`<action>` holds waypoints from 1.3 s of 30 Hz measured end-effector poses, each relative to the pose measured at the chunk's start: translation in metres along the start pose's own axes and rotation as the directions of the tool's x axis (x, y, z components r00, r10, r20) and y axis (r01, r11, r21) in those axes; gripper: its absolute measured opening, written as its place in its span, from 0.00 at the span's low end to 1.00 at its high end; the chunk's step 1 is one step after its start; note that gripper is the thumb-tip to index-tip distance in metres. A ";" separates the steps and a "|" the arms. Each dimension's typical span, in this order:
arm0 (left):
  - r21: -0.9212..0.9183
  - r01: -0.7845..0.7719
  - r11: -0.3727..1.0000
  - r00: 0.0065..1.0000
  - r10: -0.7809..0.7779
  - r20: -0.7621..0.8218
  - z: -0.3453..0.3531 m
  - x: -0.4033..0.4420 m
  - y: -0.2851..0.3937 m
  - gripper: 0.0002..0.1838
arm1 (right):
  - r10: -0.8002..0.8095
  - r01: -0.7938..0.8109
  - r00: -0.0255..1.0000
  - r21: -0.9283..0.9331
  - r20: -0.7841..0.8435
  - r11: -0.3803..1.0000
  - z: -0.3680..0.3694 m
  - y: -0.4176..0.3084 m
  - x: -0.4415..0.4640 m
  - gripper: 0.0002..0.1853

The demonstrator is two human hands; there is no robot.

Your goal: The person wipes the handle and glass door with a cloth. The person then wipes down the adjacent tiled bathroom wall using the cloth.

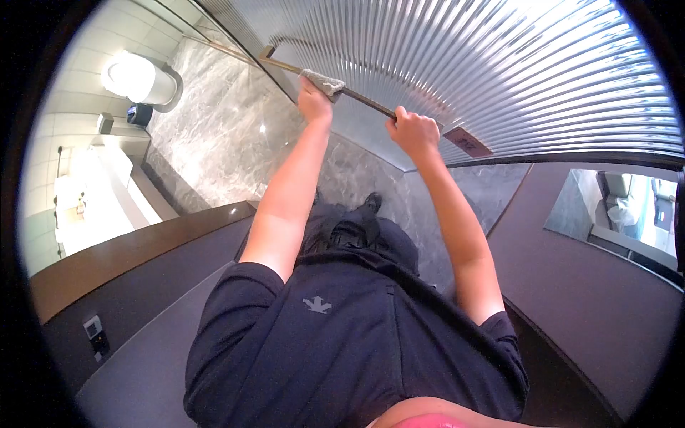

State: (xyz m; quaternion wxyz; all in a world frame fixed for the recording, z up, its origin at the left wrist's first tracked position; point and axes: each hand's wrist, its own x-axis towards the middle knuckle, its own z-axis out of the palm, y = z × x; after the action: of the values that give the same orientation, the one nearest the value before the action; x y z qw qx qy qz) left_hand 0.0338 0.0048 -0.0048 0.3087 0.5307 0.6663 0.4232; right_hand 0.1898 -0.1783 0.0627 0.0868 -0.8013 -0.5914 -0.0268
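Note:
A long bar handle (pixel 369 100) runs along a ribbed glass door (pixel 457 64) in front of me. My left hand (pixel 315 103) is closed on a light-coloured cloth (pixel 325 83), pressed against the handle's left stretch. Further right, my right hand (pixel 416 133) grips the same handle with its fingers wrapped round it. A small reddish-brown sign (pixel 467 141) with markings I cannot read sits on the door just right of that hand.
On the left, beyond the doorway, are a white toilet (pixel 139 78), a small dark bin (pixel 139 115) and a lit washbasin area (pixel 107 189). Grey marbled floor (pixel 207 114) lies below. Dark wall panels (pixel 585 285) stand at my right, with a wall switch (pixel 94 328) at lower left.

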 end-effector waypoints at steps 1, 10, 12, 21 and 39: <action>-0.035 0.002 0.999 1.000 -0.002 0.013 -0.005 -0.008 0.011 0.39 | 0.002 -0.001 1.000 -0.009 0.008 1.000 -0.002 -0.002 0.000 0.15; -0.131 0.021 0.991 0.994 -0.007 0.109 -0.009 -0.034 0.022 0.38 | -0.006 0.014 0.995 0.075 -0.099 0.997 -0.009 -0.009 0.002 0.17; -0.146 0.031 0.989 0.992 -0.013 0.125 -0.012 -0.041 0.028 0.38 | -0.006 0.029 0.987 0.143 -0.160 0.989 -0.014 -0.010 0.000 0.18; -0.467 0.243 0.850 0.956 -0.128 0.265 0.009 -0.075 0.027 0.36 | -0.050 0.101 0.958 0.170 -0.281 0.980 -0.015 -0.006 -0.001 0.21; -0.278 0.619 0.734 0.613 -0.231 0.756 0.004 -0.152 0.023 0.29 | -0.059 0.280 0.846 0.348 -0.531 0.895 -0.011 0.013 -0.020 0.07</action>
State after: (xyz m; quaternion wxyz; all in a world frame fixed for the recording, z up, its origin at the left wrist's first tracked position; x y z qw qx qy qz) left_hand 0.0850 -0.1395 0.0086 0.7535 0.3611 0.4777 0.2714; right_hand 0.1968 -0.2031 0.0688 0.4032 -0.6722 -0.6095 -0.1188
